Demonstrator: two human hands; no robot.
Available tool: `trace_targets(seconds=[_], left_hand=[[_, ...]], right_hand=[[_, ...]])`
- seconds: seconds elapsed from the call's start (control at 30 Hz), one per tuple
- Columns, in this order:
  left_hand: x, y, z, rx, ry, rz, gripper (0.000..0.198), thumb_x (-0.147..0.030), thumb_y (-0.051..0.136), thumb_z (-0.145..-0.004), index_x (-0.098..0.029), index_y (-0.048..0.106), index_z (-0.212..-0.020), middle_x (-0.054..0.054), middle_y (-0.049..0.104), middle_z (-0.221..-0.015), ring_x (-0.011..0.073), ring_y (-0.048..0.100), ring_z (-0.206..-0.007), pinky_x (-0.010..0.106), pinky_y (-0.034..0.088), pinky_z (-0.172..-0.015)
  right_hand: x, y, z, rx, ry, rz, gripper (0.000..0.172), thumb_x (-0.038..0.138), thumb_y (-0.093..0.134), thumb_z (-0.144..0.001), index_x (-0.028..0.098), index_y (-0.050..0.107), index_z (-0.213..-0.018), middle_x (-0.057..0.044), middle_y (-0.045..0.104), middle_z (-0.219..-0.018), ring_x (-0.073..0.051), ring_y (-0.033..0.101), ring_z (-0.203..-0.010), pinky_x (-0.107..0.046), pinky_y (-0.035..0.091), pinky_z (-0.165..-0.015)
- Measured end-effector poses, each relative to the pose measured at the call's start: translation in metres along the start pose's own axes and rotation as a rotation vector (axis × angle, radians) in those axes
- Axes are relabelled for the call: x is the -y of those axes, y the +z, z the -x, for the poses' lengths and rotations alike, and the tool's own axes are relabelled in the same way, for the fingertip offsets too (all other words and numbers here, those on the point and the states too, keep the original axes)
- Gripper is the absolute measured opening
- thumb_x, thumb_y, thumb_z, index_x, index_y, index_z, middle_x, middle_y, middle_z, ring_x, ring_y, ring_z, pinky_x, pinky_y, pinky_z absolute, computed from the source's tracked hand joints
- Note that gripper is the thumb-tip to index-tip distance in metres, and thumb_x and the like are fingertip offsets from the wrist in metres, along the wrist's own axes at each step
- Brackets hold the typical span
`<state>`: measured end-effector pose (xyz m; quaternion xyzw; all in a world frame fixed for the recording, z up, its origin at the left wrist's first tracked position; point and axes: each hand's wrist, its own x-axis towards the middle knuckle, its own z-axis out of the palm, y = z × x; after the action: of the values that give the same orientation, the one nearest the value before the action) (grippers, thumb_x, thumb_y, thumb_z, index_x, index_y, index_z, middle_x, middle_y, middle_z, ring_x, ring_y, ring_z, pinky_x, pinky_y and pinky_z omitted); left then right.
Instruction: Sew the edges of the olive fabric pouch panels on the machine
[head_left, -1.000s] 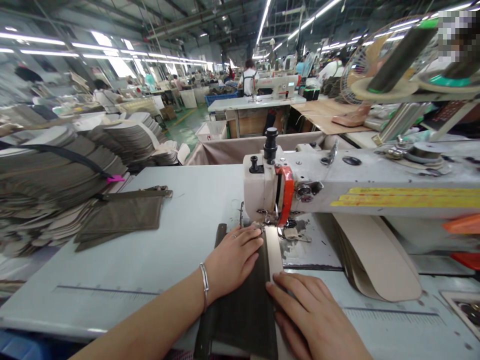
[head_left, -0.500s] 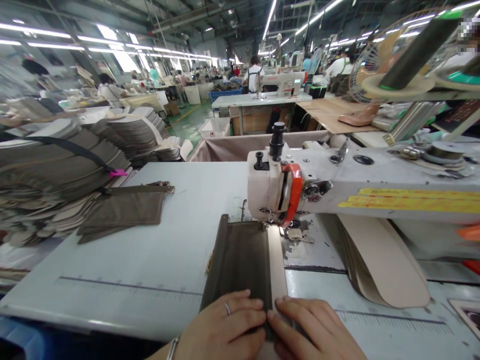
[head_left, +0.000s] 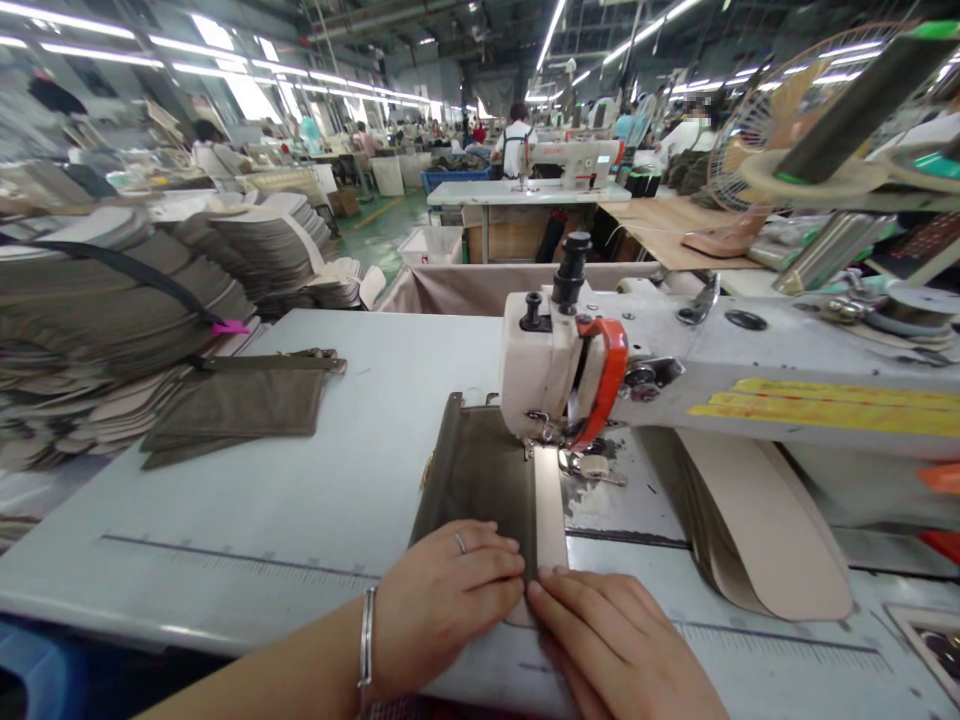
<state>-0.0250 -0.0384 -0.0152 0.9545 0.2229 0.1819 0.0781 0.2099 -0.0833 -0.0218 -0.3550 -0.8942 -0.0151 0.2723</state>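
A dark olive fabric panel [head_left: 480, 470] with a beige strip [head_left: 550, 510] along its right edge lies under the head of a white sewing machine [head_left: 555, 375]. My left hand [head_left: 442, 590], with a ring and a bracelet, presses flat on the near end of the olive panel. Beside it, my right hand [head_left: 615, 640] lies flat with its fingertips on the beige strip's near end. The fingertips of both hands almost meet at the seam. Neither hand grips anything.
A finished olive piece [head_left: 240, 405] lies on the grey table [head_left: 300, 500] at the left, beside tall stacks of cut pieces [head_left: 97, 320]. Beige curved pieces [head_left: 757, 520] lie under the machine arm. A fan [head_left: 757, 150] and thread cones stand at the right. People work at a far machine.
The panel has fed away from me under the machine head. My left hand came back from near the needle to the panel's near end, next to my right hand.
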Motion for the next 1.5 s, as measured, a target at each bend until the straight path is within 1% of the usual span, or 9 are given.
trace_targets(seconds=[0.2, 0.33, 0.5, 0.7, 0.87, 1.0, 1.1, 1.23, 1.5], left_hand=[[0.015, -0.002, -0.011, 0.009, -0.017, -0.024, 0.020, -0.018, 0.048, -0.097, -0.019, 0.059, -0.113, 0.001, 0.065, -0.118, 0.0155, 0.054, -0.116, 0.036, 0.036, -0.112], [0.024, -0.006, -0.020, 0.031, 0.001, -0.045, 0.021, -0.018, 0.045, -0.097, -0.017, 0.059, -0.113, 0.003, 0.064, -0.119, 0.0171, 0.055, -0.114, 0.036, 0.037, -0.110], [0.036, -0.006, -0.029, 0.056, 0.014, -0.082, 0.020, -0.017, 0.047, -0.096, -0.015, 0.059, -0.112, 0.005, 0.064, -0.118, 0.0170, 0.056, -0.112, 0.035, 0.040, -0.107], [0.047, -0.004, -0.040, 0.062, 0.010, -0.134, 0.018, -0.015, 0.048, -0.094, -0.013, 0.060, -0.108, 0.007, 0.064, -0.114, 0.0183, 0.057, -0.109, 0.033, 0.044, -0.102], [0.054, -0.007, -0.050, 0.071, -0.048, -0.136, 0.015, -0.009, 0.051, -0.091, -0.012, 0.061, -0.101, 0.006, 0.064, -0.112, 0.0188, 0.058, -0.105, 0.031, 0.048, -0.098], [0.061, -0.007, -0.056, 0.091, -0.116, -0.113, 0.014, -0.014, 0.050, -0.094, -0.014, 0.060, -0.103, 0.006, 0.063, -0.113, 0.0179, 0.057, -0.106, 0.031, 0.047, -0.098], [0.067, -0.004, -0.060, 0.088, -0.159, -0.111, 0.013, -0.016, 0.051, -0.094, -0.015, 0.061, -0.102, 0.005, 0.064, -0.108, 0.0181, 0.058, -0.103, 0.032, 0.048, -0.097], [0.073, 0.000, -0.064, 0.068, -0.199, -0.137, 0.014, -0.016, 0.054, -0.092, -0.016, 0.062, -0.103, 0.005, 0.064, -0.109, 0.0185, 0.058, -0.104, 0.033, 0.048, -0.097], [0.075, 0.004, -0.066, -0.017, -0.219, -0.140, 0.014, -0.016, 0.052, -0.094, -0.018, 0.064, -0.100, 0.003, 0.067, -0.107, 0.0175, 0.057, -0.107, 0.032, 0.046, -0.099]], right_hand=[[-0.005, 0.000, -0.010, 0.005, 0.061, -0.009, 0.024, 0.024, 0.051, -0.094, 0.018, 0.062, -0.114, -0.001, 0.063, -0.119, -0.016, 0.057, -0.105, -0.029, 0.042, -0.090], [-0.007, -0.002, -0.018, 0.032, 0.097, -0.022, 0.026, 0.025, 0.052, -0.093, 0.017, 0.060, -0.116, -0.002, 0.063, -0.116, -0.018, 0.055, -0.104, -0.032, 0.040, -0.091], [-0.012, -0.001, -0.024, 0.094, 0.154, -0.062, 0.029, 0.023, 0.054, -0.092, 0.019, 0.058, -0.120, -0.002, 0.062, -0.111, -0.019, 0.054, -0.097, -0.035, 0.039, -0.086], [-0.022, 0.003, -0.034, 0.132, 0.198, -0.067, 0.031, 0.022, 0.054, -0.092, 0.021, 0.054, -0.123, -0.001, 0.058, -0.116, -0.019, 0.051, -0.102, -0.037, 0.036, -0.091], [-0.032, 0.004, -0.043, 0.163, 0.215, -0.020, 0.032, 0.025, 0.055, -0.092, 0.021, 0.054, -0.124, -0.001, 0.058, -0.117, -0.020, 0.051, -0.104, -0.039, 0.036, -0.093], [-0.040, 0.006, -0.048, 0.186, 0.200, 0.046, 0.034, 0.028, 0.055, -0.092, 0.020, 0.054, -0.125, -0.003, 0.058, -0.122, -0.022, 0.053, -0.103, -0.042, 0.038, -0.091], [-0.045, 0.009, -0.051, 0.203, 0.202, 0.104, 0.036, 0.029, 0.052, -0.093, 0.020, 0.054, -0.127, -0.004, 0.057, -0.126, -0.024, 0.054, -0.104, -0.043, 0.040, -0.089], [-0.049, 0.014, -0.055, 0.211, 0.218, 0.172, 0.038, 0.031, 0.049, -0.093, 0.018, 0.054, -0.129, -0.006, 0.057, -0.128, -0.027, 0.056, -0.103, -0.045, 0.041, -0.086], [-0.051, 0.019, -0.056, 0.210, 0.241, 0.153, 0.039, 0.029, 0.048, -0.094, 0.018, 0.052, -0.131, -0.009, 0.056, -0.130, -0.028, 0.057, -0.104, -0.047, 0.041, -0.087]])
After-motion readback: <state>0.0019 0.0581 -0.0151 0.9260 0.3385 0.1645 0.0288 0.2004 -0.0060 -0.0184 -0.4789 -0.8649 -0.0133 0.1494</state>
